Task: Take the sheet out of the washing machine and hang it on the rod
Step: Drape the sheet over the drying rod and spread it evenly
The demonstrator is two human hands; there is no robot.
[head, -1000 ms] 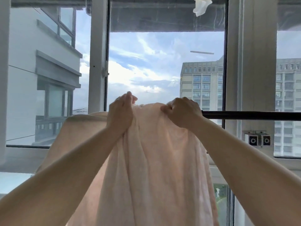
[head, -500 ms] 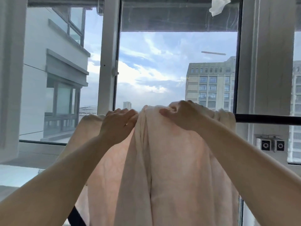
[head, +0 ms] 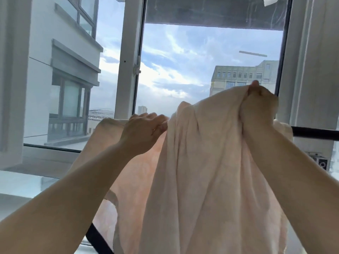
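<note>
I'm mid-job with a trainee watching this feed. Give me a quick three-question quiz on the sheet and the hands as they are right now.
1. True or false: the left hand pinches the sheet at about the level of the rod.
2. Multiple choice: the right hand is A) hanging idle, B) gripping a bunch of sheet lifted above the rod, C) resting on the window frame.
3. Fill in: the bare stretch of rod shows to the ____ of the sheet.

Key: 1 true; 2 B; 3 right.
</note>
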